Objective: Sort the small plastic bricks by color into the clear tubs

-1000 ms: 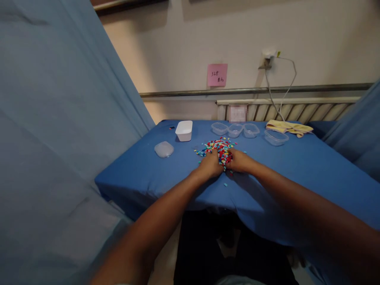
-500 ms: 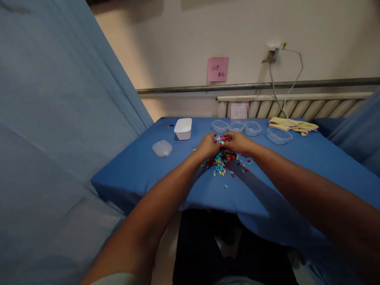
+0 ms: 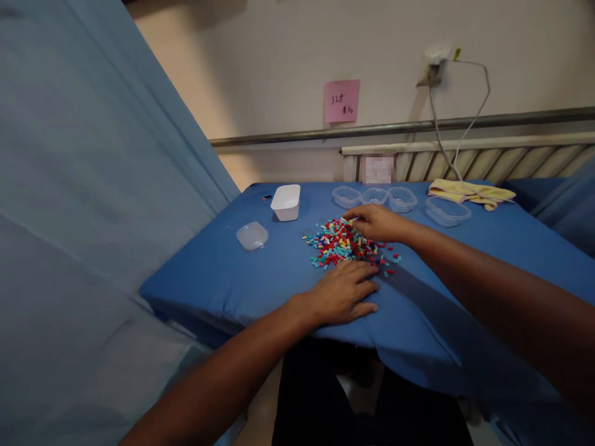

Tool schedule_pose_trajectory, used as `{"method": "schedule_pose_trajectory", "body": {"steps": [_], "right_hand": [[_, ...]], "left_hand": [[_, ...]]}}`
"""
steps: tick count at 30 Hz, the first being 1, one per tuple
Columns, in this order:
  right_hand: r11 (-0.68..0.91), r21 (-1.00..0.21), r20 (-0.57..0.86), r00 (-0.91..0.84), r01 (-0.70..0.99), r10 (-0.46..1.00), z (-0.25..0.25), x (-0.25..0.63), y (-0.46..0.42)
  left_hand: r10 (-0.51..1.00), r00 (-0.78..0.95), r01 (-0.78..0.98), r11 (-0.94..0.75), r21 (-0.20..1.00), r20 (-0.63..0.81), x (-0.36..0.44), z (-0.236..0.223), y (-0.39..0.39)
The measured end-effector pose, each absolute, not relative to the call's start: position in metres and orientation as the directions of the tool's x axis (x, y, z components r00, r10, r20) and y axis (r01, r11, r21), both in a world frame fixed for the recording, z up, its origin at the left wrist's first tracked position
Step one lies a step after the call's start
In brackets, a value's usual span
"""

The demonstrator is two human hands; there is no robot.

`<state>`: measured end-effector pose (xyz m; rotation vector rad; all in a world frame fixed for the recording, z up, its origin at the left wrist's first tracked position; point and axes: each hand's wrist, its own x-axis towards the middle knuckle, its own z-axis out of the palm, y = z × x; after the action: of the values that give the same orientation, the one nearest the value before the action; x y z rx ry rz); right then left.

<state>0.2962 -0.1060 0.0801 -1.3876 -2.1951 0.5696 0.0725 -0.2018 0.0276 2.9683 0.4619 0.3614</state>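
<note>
A heap of small coloured toy bricks (image 3: pixel 338 239), mostly red, light blue and yellow, lies on the blue-covered table (image 3: pixel 199 266). My left hand (image 3: pixel 346 292) lies palm down along the heap's near edge, fingers spread and pointing right. It holds nothing that I can see. At the far right side of the heap is my right hand (image 3: pixel 377 223), its fingers loosely bent, apart and touching the bricks. Its palm side is hidden. A few bricks lie scattered to the right of the heap.
A white tub (image 3: pixel 286 203) and a clear lid (image 3: pixel 252 236) are on the left. Behind the heap stand several clear containers (image 3: pixel 346 197), with another clear container (image 3: pixel 447 212) farther right near a yellow cloth (image 3: pixel 469 192). A blue curtain (image 3: pixel 93 186) hangs at the left.
My hands were together over the heap with bricks between them. Now they are apart: the left has come down to the near edge, and the bricks lie in a wider heap.
</note>
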Motion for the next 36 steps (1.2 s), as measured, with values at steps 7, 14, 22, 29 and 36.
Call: {"method": "schedule_pose_trajectory", "body": {"steps": [7, 14, 22, 29, 36], "right_hand": [[0.361, -0.593, 0.194, -0.307, 0.720, 0.932, 0.049, 0.288, -0.073], [0.628, -0.572, 0.343, -0.542, 0.528, 0.767, 0.024, 0.276, -0.105], [0.624, -0.553, 0.390, -0.491, 0.551, 0.779, 0.015, 0.320, -0.152], [0.125, -0.640, 0.243, 0.046, 0.758, 0.969, -0.024, 0.331, -0.143], [0.302, -0.689, 0.363, -0.047, 0.659, 0.930, -0.016, 0.264, -0.141]], "left_hand": [[0.596, 0.759, 0.592, -0.799, 0.102, 0.261, 0.062, 0.034, -0.157], [0.823, 0.442, 0.852, -0.510, 0.120, 0.358, 0.044, 0.021, -0.126], [0.945, 0.252, 0.859, -0.317, 0.403, 0.207, 0.070, 0.017, -0.091], [0.931, 0.243, 0.652, -0.365, 0.665, 0.272, 0.085, 0.029, -0.082], [0.976, 0.035, 0.541, -0.201, 0.817, 0.217, 0.054, 0.022, -0.043]]}}
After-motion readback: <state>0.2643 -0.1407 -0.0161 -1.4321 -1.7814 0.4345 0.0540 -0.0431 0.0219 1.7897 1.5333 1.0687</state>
